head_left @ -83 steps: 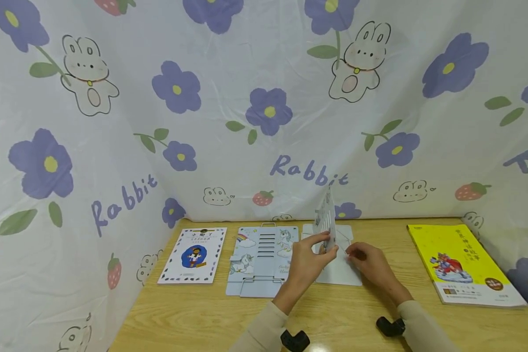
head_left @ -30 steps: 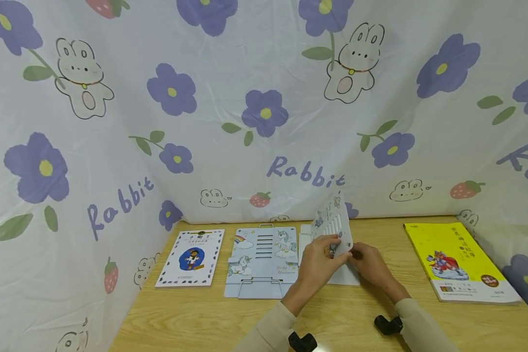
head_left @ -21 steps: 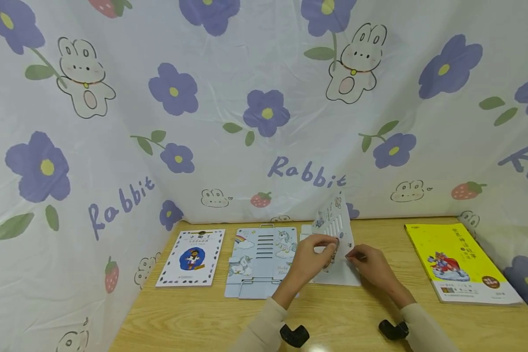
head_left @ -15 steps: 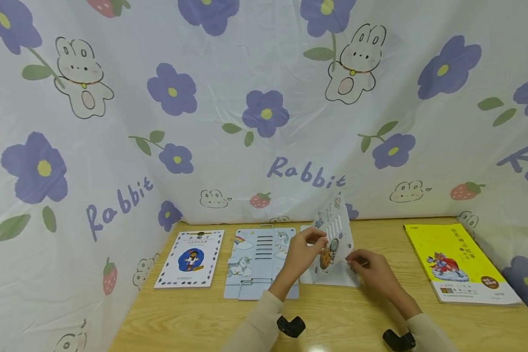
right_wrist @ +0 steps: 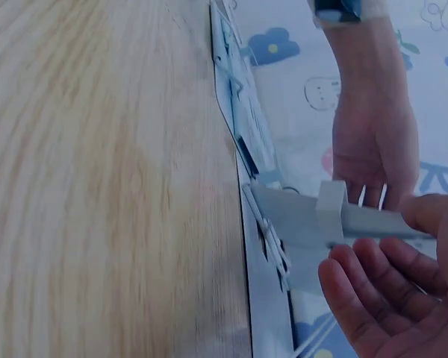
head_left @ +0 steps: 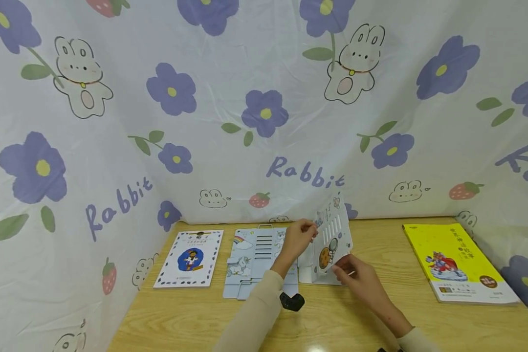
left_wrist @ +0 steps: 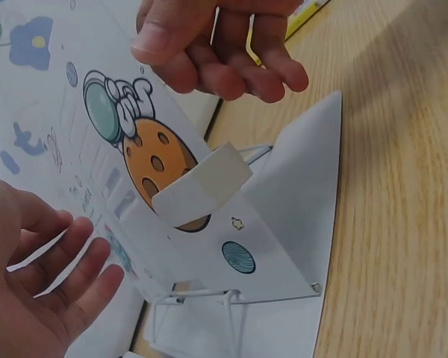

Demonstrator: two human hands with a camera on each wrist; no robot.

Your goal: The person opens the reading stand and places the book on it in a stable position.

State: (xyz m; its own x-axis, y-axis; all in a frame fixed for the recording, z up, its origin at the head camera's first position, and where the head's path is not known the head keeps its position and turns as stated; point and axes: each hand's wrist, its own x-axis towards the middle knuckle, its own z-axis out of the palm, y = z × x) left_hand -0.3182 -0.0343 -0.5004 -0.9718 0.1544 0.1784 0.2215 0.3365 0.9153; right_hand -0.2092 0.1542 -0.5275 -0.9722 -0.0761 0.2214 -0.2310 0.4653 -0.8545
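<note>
A white metal book stand (head_left: 325, 249) with an astronaut and orange planet print has its slotted panel raised at a slant from a flat base. My left hand (head_left: 297, 242) is by the panel's left edge; its fingers are loosely bent with nothing between them in the left wrist view. Near the lower right edge is my right hand (head_left: 363, 283), fingers spread apart and loosely bent, thumb close to the panel. Whether it touches is hard to tell. A white page clip (left_wrist: 201, 186) juts from the panel, and a bent wire holder (left_wrist: 198, 302) shows at its lower edge.
Left of it lies a flat blue unicorn book stand (head_left: 242, 254), partly covered by the left arm. A white book (head_left: 190, 259) lies farther left and a yellow book (head_left: 455, 259) at the right. A printed curtain (head_left: 229, 146) hangs behind the wooden table (head_left: 176, 313).
My left hand has let go of the panel and moved left to its side edge. The right hand has left the rear wire and come forward. The panel stays raised at a slant.
</note>
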